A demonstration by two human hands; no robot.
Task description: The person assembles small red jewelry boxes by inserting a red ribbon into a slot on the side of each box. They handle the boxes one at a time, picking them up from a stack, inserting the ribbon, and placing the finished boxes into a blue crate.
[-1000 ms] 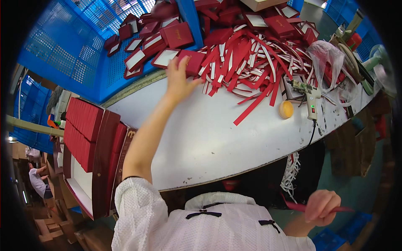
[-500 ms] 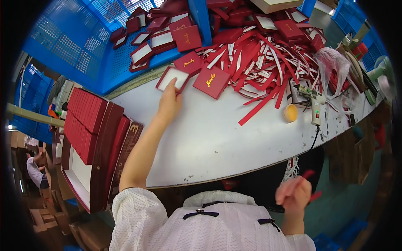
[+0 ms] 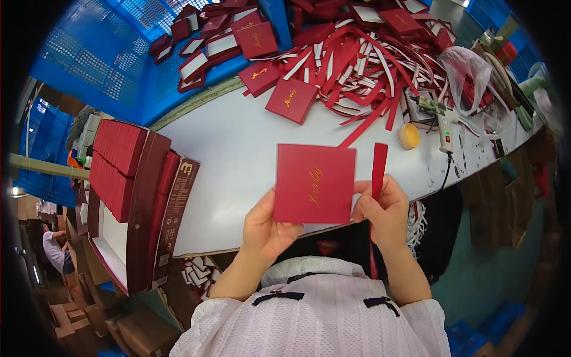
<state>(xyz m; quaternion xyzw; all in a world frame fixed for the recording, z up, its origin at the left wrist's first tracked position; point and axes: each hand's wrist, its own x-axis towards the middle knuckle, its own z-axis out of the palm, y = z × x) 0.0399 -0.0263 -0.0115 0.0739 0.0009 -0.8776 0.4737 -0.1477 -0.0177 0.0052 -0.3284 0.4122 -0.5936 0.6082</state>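
We hold a square red box lid (image 3: pixel 314 183) above the white worktop (image 3: pixel 250 160) — left hand (image 3: pixel 266 227) gripping its lower-left corner, right hand (image 3: pixel 385 211) pinching its right edge and a red strip (image 3: pixel 378 169). A glue gun (image 3: pixel 443 126) lies at two o'clock.

At my twelve o'clock a heap of red and white strips (image 3: pixel 363 65) covers the counter (image 3: pixel 250 160). A glue gun (image 3: pixel 443 128) and a round yellow tin (image 3: pixel 408 136) lie at two o'clock. Stacked red boxes (image 3: pixel 116 172) stand at nine.

Both hands are raised together before the chest, left hand (image 3: pixel 266 229) and right hand (image 3: pixel 385 209) with fingers pinched.
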